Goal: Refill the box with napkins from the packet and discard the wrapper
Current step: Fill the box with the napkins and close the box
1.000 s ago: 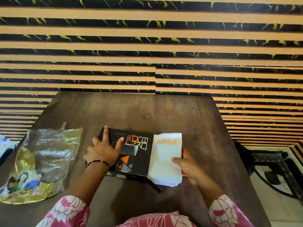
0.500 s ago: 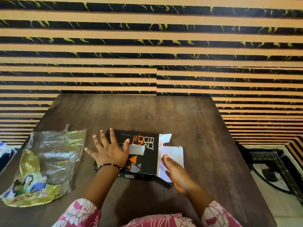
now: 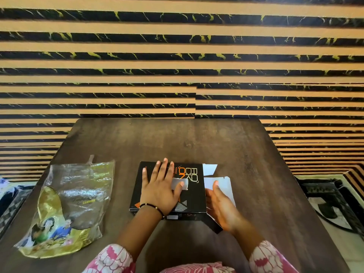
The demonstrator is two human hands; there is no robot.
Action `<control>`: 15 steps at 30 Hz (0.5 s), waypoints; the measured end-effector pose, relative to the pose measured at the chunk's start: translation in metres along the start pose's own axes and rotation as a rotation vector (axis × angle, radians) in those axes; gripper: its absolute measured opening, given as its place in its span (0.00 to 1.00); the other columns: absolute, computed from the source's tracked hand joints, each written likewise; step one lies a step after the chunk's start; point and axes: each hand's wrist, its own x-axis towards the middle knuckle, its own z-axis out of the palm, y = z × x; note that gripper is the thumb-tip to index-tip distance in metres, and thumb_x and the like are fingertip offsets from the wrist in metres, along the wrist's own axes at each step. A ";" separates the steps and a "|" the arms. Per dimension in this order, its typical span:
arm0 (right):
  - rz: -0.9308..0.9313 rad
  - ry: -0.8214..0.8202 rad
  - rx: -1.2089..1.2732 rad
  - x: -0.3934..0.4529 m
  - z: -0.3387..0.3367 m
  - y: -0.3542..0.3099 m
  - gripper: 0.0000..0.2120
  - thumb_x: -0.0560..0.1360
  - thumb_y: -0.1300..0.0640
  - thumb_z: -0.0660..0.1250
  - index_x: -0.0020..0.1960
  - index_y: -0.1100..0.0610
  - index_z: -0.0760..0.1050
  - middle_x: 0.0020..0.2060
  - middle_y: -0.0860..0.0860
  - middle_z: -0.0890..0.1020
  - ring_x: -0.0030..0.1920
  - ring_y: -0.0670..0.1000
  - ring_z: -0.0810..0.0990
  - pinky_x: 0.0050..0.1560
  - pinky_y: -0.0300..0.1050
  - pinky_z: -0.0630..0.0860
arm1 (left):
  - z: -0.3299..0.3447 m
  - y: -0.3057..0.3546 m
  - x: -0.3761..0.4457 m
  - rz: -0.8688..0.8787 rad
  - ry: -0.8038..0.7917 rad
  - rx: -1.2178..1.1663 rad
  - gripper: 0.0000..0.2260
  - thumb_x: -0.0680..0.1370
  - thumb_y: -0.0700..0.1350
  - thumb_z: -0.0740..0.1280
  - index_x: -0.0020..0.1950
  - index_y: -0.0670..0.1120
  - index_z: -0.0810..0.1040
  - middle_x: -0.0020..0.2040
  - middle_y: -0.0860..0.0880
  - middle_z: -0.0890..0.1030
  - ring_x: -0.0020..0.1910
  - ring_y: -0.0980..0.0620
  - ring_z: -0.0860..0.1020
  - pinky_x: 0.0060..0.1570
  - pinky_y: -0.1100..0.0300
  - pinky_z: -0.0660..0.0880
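At the table's (image 3: 197, 142) near middle the box (image 3: 194, 191) lies long axis left-right, left hand (image 3: 160, 191) flat on its lid, right hand (image 3: 221, 205) open against its unclosed flaps (image 3: 222, 184), wrapper (image 3: 69, 205) well left.

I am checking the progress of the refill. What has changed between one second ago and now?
The white napkin stack that stuck out of the right end of the black box has gone inside; only the white end flaps show now. The right hand let go and lies open at that end. The left hand spread flat on top. The wrapper stayed at the left.
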 end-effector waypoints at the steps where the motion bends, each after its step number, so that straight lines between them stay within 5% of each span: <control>1: -0.039 0.030 -0.052 -0.004 -0.008 0.003 0.28 0.78 0.38 0.45 0.66 0.51 0.71 0.64 0.49 0.76 0.66 0.50 0.73 0.71 0.50 0.65 | 0.000 0.000 0.000 -0.004 -0.001 -0.005 0.36 0.70 0.64 0.35 0.76 0.52 0.46 0.78 0.52 0.45 0.76 0.51 0.42 0.71 0.44 0.33; 4: -0.151 0.040 -0.219 -0.024 -0.032 0.014 0.32 0.65 0.33 0.67 0.64 0.48 0.71 0.65 0.46 0.76 0.64 0.46 0.75 0.65 0.44 0.71 | -0.002 0.000 -0.001 -0.016 -0.006 -0.028 0.36 0.70 0.63 0.35 0.76 0.52 0.46 0.78 0.52 0.46 0.77 0.50 0.43 0.70 0.44 0.33; 6: -0.155 0.088 -0.424 -0.031 -0.045 0.020 0.29 0.65 0.42 0.74 0.63 0.48 0.71 0.63 0.46 0.76 0.62 0.47 0.76 0.58 0.40 0.75 | -0.004 0.002 0.000 -0.018 -0.027 -0.012 0.33 0.72 0.62 0.38 0.76 0.52 0.46 0.78 0.51 0.47 0.77 0.49 0.43 0.70 0.41 0.35; 8: -0.158 0.255 -0.619 -0.025 -0.054 0.023 0.23 0.70 0.51 0.72 0.63 0.50 0.70 0.61 0.48 0.76 0.60 0.50 0.77 0.59 0.43 0.76 | -0.008 0.006 0.002 0.009 -0.060 -0.001 0.30 0.77 0.58 0.48 0.76 0.50 0.46 0.78 0.48 0.47 0.76 0.46 0.43 0.70 0.37 0.38; 12: -0.172 0.415 -0.666 -0.012 -0.046 0.019 0.16 0.72 0.52 0.70 0.59 0.52 0.74 0.54 0.49 0.79 0.53 0.50 0.78 0.57 0.45 0.76 | -0.017 0.015 0.010 0.282 -0.084 -0.024 0.28 0.77 0.48 0.57 0.75 0.51 0.50 0.77 0.48 0.49 0.76 0.46 0.42 0.70 0.32 0.41; 15: -0.163 0.463 -0.652 -0.002 -0.039 0.020 0.12 0.76 0.54 0.65 0.57 0.57 0.77 0.53 0.52 0.80 0.51 0.51 0.79 0.51 0.46 0.80 | -0.015 0.027 0.007 0.405 -0.089 -0.050 0.32 0.75 0.62 0.53 0.75 0.52 0.48 0.78 0.50 0.47 0.76 0.47 0.39 0.68 0.31 0.37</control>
